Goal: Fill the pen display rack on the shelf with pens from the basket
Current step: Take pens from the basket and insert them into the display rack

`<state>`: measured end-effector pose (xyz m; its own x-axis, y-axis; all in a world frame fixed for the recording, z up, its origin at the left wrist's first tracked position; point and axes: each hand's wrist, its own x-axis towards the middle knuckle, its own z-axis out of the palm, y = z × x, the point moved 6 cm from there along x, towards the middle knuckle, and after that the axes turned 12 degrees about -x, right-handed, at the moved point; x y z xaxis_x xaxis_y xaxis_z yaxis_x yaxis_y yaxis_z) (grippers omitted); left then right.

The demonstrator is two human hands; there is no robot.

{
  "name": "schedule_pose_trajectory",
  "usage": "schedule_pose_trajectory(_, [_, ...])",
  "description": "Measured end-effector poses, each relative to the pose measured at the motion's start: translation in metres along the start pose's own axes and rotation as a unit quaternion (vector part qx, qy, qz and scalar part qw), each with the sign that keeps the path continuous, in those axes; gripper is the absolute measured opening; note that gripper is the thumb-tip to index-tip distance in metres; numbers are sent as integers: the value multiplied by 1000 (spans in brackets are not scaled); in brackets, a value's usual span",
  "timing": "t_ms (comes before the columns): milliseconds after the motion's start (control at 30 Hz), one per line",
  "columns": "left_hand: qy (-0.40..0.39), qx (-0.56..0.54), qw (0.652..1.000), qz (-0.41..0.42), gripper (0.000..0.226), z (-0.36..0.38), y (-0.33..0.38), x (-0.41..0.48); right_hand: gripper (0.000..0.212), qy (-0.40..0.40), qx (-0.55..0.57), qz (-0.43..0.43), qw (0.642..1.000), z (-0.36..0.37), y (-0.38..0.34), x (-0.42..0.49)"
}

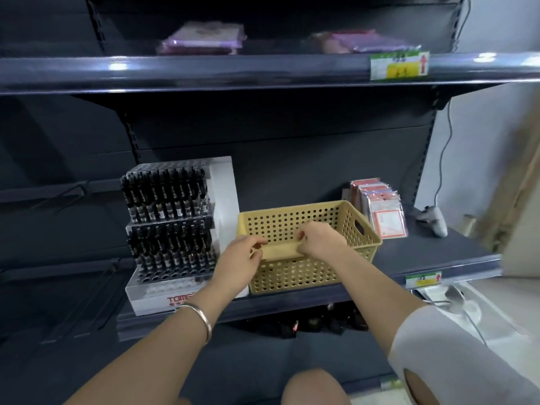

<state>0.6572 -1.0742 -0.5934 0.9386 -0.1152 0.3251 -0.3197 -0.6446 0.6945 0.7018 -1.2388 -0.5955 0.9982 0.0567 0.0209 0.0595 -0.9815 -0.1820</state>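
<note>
A tan perforated basket (344, 226) stands on the dark shelf (423, 252), right of the tiered pen display rack (172, 229). The rack's upper two tiers hold several black pens; its front row of holes looks bare. My left hand (238, 260) grips the basket's near rim, fingers curled over the edge. My right hand (320, 238) holds the same rim a little further right, fingers hooked inside. No pens are visible inside the basket from this angle.
Red-and-white packets (380, 206) stand behind the basket at the right, with a grey device (434, 220) and its cable beyond. Purple packages (204, 39) lie on the upper shelf. Dark items (315, 320) sit on the shelf below.
</note>
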Motion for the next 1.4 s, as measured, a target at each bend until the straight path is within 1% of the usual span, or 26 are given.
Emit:
schedule_pose_trajectory(100, [25,163,986,30,26,4,10,5,25,-27,5,-6,1000,1,13,-1])
schedule_pose_trajectory(133, [25,179,983,35,25,6,12,8,25,-35,14,1,999,4,20,-1])
schedule_pose_trajectory(267, [-43,130,990,10,24,29,14,20,25,-72,53,20,996,14,39,-4])
schedule_pose_trajectory(433, [-128,113,985,-13,32,62,8,28,25,-110,94,32,989,27,54,-7])
schedule_pose_trajectory(500, [-147,111,983,-19,29,73,6,30,25,-98,109,43,988,28,64,-6])
schedule_pose_trajectory(633, [-170,113,979,-27,28,91,6,34,31,-48,133,69,988,25,84,-2])
schedule_pose_trajectory(700, [-185,118,975,-29,31,98,6,37,30,-51,138,70,987,28,86,-1])
schedule_pose_trajectory(800, [-232,132,963,-43,39,109,0,39,26,-74,122,59,988,37,86,-1])
schedule_pose_trajectory(867, [-250,144,956,-52,40,115,-5,40,28,-65,123,62,988,39,89,-1])
schedule_pose_trajectory(1000, [-246,138,957,-72,38,123,-12,42,36,32,50,90,994,30,104,6])
schedule_pose_trajectory(1033, [-242,134,958,-77,37,123,-13,43,38,45,35,94,994,30,106,9])
schedule_pose_trajectory(1100, [-238,131,959,-87,34,124,-17,45,38,35,12,90,995,33,107,14])
schedule_pose_trajectory(1200, [-237,148,955,-99,32,127,-21,48,38,-9,-16,70,997,37,100,16])
schedule_pose_trajectory(1300, [-249,169,946,-118,37,132,-25,50,34,-19,-42,67,997,35,96,18])
schedule_pose_trajectory(1400, [-273,183,932,-150,45,137,-32,48,24,-62,-47,76,994,41,97,20])
